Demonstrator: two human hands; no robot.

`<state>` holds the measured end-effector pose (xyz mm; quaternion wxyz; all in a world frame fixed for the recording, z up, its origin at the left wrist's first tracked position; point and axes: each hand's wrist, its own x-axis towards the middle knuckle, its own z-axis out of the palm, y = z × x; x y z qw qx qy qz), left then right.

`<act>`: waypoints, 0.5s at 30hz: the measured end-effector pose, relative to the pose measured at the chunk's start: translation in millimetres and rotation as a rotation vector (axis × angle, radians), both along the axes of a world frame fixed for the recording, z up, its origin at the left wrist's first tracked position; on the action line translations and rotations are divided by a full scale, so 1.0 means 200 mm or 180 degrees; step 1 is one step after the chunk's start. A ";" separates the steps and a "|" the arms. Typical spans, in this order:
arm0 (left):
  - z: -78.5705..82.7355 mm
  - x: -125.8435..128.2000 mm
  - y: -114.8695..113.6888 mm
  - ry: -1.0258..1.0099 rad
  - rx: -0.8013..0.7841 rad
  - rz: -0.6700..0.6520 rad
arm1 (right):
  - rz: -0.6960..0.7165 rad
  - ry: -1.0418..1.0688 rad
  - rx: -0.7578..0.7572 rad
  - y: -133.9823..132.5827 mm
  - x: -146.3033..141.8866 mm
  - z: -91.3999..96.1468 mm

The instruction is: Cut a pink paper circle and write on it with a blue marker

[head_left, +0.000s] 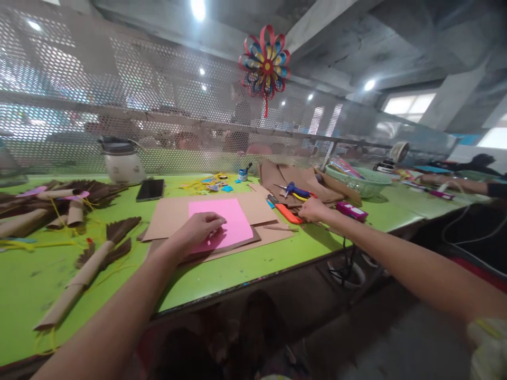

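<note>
My left hand (205,228) rests on a sheet of pink paper (233,219), fingers loosely bent and apart, gripping nothing. Under the pink sheet lie brown paper sheets (166,214). My right hand (313,210) reaches across to the right, its fingers closed at the near end of an orange utility knife (288,213). That knife lies beside the brown sheets; the fingertips are partly hidden. Just behind it, blue-handled pliers (293,189) and another tool with red and yellow on its handles rest on crumpled brown paper (277,174).
Paper-tube pieces with dark pleated ends (93,258) lie at left. A black phone (150,190), a white jug (121,161) and yellow scraps (216,183) stand further back. At right are a purple box (351,211) and a green basket (358,182). Another person's arm (455,183) shows far right.
</note>
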<state>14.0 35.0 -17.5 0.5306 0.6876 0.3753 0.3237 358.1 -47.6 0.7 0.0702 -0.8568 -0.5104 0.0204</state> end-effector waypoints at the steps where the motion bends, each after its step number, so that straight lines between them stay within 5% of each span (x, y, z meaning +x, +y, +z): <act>1: 0.00 0.00 0.00 0.0011 -0.0003 -0.0005 | -0.0020 -0.0042 -0.0099 0.00 -0.01 -0.01; 8: 0.00 -0.01 0.00 0.0022 -0.0008 0.0016 | -0.0140 -0.0370 -0.0353 0.00 -0.03 -0.05; 15: -0.01 -0.01 -0.01 0.0014 0.0023 0.0073 | -0.0065 -0.0675 0.0039 -0.05 -0.05 -0.05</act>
